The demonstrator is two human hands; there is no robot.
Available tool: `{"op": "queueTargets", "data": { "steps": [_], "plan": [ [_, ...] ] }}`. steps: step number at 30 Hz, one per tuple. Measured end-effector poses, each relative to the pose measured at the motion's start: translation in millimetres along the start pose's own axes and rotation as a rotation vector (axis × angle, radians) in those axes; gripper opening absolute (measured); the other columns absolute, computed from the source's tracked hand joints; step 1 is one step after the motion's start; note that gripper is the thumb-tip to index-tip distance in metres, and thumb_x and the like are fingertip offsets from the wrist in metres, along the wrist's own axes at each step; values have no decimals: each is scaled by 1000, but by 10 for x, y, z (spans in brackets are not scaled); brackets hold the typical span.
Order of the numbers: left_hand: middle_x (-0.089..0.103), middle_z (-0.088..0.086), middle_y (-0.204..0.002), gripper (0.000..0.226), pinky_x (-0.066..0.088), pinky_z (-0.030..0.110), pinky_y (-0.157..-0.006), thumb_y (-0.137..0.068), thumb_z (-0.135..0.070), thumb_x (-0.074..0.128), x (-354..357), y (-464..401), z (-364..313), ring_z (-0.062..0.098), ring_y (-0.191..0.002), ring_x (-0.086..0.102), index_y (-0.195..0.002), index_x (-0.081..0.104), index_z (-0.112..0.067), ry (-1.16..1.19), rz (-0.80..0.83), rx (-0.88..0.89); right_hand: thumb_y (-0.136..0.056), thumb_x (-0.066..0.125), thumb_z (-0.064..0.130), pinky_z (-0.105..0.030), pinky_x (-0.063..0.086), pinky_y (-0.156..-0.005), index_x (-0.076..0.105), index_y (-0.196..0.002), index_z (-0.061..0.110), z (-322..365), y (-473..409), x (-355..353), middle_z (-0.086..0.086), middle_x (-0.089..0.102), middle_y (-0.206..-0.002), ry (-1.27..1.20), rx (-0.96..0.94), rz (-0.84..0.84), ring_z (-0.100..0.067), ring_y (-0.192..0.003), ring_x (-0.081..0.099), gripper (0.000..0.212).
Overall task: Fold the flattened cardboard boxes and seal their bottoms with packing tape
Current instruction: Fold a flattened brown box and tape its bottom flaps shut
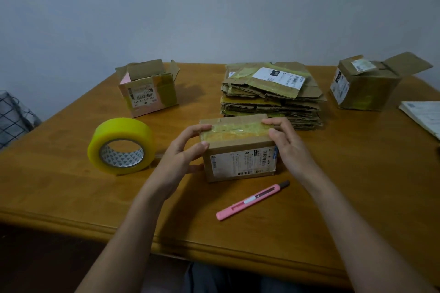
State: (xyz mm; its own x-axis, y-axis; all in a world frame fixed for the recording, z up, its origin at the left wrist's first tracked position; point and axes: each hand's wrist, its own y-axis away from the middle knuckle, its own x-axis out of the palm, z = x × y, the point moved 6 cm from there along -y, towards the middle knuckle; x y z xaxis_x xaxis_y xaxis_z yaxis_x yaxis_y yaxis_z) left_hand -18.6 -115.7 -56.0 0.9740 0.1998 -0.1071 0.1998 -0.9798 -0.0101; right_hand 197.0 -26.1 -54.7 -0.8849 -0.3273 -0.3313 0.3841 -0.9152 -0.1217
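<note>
A small brown cardboard box (240, 150) stands in the middle of the wooden table (333, 197), a yellowish tape strip across its upper face and a white shipping label on its near side. My left hand (183, 152) grips its left end, fingers on the top edge. My right hand (285, 140) grips its right end, fingers over the taped top. A yellow packing tape roll (121, 145) stands on edge to the left of the box. Behind the box lies a stack of flattened cardboard boxes (271, 97).
A pink utility knife (252, 200) lies near the front edge, right of centre. An open folded box (148, 88) stands at the back left, another folded box (364, 83) at the back right. Papers (423, 114) lie at the right edge. A checked cloth (14, 119) is at far left.
</note>
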Motion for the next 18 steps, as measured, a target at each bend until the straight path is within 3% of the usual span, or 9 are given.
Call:
{"op": "queueTargets", "data": {
  "steps": [3, 7, 9, 11, 13, 16, 18],
  "plan": [
    [45, -6, -139, 34, 55, 47, -90, -99, -20, 53, 19, 1, -31, 26, -122, 52, -120, 61, -45, -1, 2, -24, -103, 36, 34, -29, 46, -67, 47, -120, 34, 16, 1, 12, 12, 50, -112, 26, 0, -17, -9, -94, 54, 20],
    [39, -8, -147, 35, 47, 49, -101, -97, -32, 57, 27, 75, -116, 23, -130, 45, -123, 54, -56, -74, 11, -53, -104, 29, 40, -32, 49, -72, 43, -128, 38, 110, 86, 39, 9, 50, -111, 137, -6, -2, -6, -94, 52, 27],
    [41, -7, -148, 38, 47, 47, -102, -95, -38, 59, -38, 86, -174, 22, -133, 43, -128, 52, -56, -175, -51, 7, -104, 29, 43, -41, 48, -91, 42, -137, 38, 184, 129, 10, 6, 49, -128, 235, -49, -29, -4, -109, 48, 36],
    [46, -8, -144, 45, 49, 44, -102, -92, -42, 58, -99, 113, -245, 18, -133, 44, -136, 51, -47, -230, -96, 83, -104, 30, 44, -48, 28, -113, 39, -144, 38, 255, 162, -31, 9, 42, -142, 378, -90, -86, -1, -125, 29, 42],
    [50, -10, -137, 50, 51, 39, -99, -90, -43, 58, -146, 163, -322, 15, -130, 48, -139, 51, -38, -254, -111, 150, -103, 34, 43, -37, 19, -110, 34, -148, 37, 317, 169, -52, 8, 36, -150, 458, -111, -133, -7, -135, 22, 45],
    [56, -10, -131, 44, 58, 26, -82, -93, -34, 62, -319, 237, -457, 12, -116, 59, -136, 56, -30, -308, -211, 232, -103, 40, 36, -32, 25, -99, 36, -148, 34, 457, 151, -52, 5, 37, -151, 489, -143, -204, -18, -138, 22, 46],
    [63, -6, -125, 32, 60, 29, -80, -94, -26, 64, -534, 287, -518, 13, -107, 65, -126, 64, -27, -295, -329, 288, -101, 45, 28, -26, 25, -97, 44, -144, 28, 635, 148, -31, 4, 44, -145, 489, -215, -292, -17, -134, 27, 43]
  ]
}}
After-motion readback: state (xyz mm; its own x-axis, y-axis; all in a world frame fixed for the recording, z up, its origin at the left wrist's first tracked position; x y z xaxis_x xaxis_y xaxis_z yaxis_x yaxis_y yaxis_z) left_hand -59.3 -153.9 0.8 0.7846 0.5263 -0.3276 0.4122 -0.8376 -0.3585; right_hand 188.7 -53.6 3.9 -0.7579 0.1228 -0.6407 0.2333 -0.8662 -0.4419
